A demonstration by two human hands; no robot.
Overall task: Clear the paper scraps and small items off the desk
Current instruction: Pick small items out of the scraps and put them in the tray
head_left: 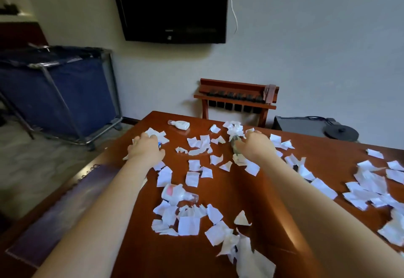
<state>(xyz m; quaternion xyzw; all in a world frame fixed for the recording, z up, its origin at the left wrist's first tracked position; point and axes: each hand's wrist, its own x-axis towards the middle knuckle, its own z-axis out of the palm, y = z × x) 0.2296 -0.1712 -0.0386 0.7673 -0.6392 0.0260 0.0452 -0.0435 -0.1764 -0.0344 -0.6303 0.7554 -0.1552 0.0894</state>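
Quick count: two small white bottles lying on their sides on the counter, a far bottle and a near bottle. The paper scraps are way too many to count exactly, dozens easily. Two hands in there: left hand, right hand.

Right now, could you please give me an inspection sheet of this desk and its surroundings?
Surface: brown desk, mostly littered.
Job's things: white paper scraps all over; two small bottles lying down.
Clutter: purple strip at the left edge.
Grips: left hand and right hand down on scraps; closure unclear.
Cables: white cable beside the TV.
Surroundings: blue cart, wooden rack.
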